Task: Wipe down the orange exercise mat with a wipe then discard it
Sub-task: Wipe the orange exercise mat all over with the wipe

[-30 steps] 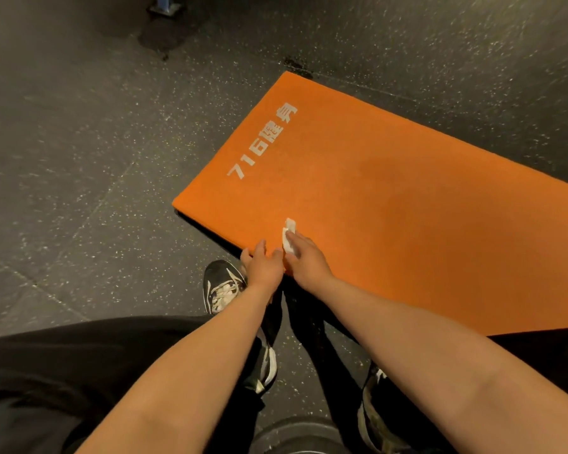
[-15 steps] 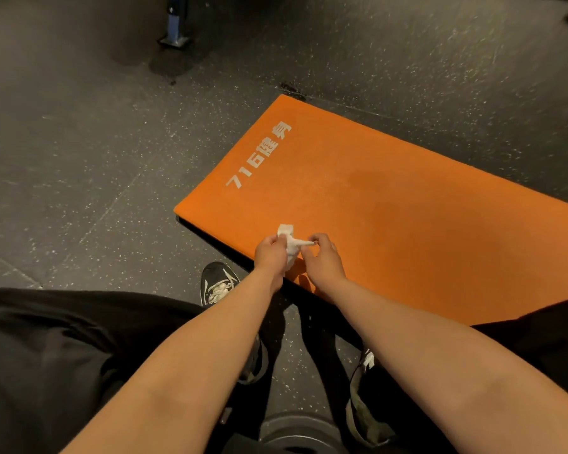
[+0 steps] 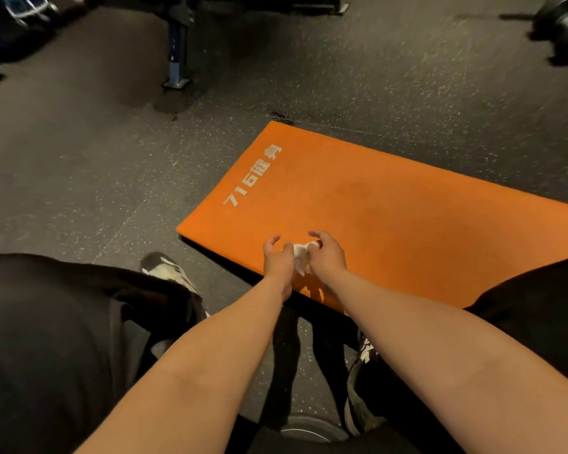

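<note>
The orange exercise mat [image 3: 391,204] lies flat on the dark speckled floor, with white print near its left end. Above its near edge a small crumpled white wipe [image 3: 300,252] sits between my two hands. My left hand [image 3: 277,258] pinches the wipe's left side with curled fingers. My right hand [image 3: 327,253] grips its right side, thumb and fingers curled over it. Both hands are lifted a little off the mat and cast a shadow on it.
My shoes [image 3: 168,268] and dark trousers are at the bottom. A blue-footed bench leg [image 3: 177,70] stands at the back, dumbbells [image 3: 564,27] at the far right. A round weight plate [image 3: 309,427] lies by my feet.
My hands have come off the mat's near edge and now work the wipe between them in the air. The camera has tilted up, showing more floor behind.
</note>
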`<state>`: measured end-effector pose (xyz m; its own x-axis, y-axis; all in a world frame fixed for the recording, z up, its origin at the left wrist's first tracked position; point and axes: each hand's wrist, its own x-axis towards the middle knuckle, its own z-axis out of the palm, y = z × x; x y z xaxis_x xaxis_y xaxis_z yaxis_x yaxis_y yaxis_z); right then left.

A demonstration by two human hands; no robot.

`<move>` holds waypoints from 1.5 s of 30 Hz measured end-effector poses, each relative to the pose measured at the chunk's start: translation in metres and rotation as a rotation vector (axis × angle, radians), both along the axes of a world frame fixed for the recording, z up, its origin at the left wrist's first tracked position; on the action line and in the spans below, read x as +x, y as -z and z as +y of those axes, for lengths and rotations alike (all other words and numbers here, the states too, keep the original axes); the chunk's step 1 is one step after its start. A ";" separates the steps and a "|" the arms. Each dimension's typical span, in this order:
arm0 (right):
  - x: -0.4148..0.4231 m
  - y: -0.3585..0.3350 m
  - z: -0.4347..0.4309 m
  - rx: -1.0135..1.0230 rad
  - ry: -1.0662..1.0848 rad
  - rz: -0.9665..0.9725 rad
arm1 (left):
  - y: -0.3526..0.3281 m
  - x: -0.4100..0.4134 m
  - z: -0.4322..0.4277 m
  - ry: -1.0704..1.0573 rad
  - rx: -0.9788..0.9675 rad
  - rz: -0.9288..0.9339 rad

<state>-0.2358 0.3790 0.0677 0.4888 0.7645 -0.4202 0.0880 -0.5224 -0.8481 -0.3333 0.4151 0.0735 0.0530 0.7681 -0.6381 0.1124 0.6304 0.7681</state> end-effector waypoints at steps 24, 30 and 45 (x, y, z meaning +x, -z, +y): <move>-0.026 0.091 0.014 -0.281 -0.566 -0.493 | 0.076 -0.073 0.074 0.460 0.447 0.656; -0.039 0.099 0.016 -0.323 -0.607 -0.616 | 0.134 -0.073 0.032 0.996 0.492 0.753; -0.034 0.116 0.018 -0.243 -0.537 -0.672 | 0.146 -0.065 0.066 0.821 0.485 0.857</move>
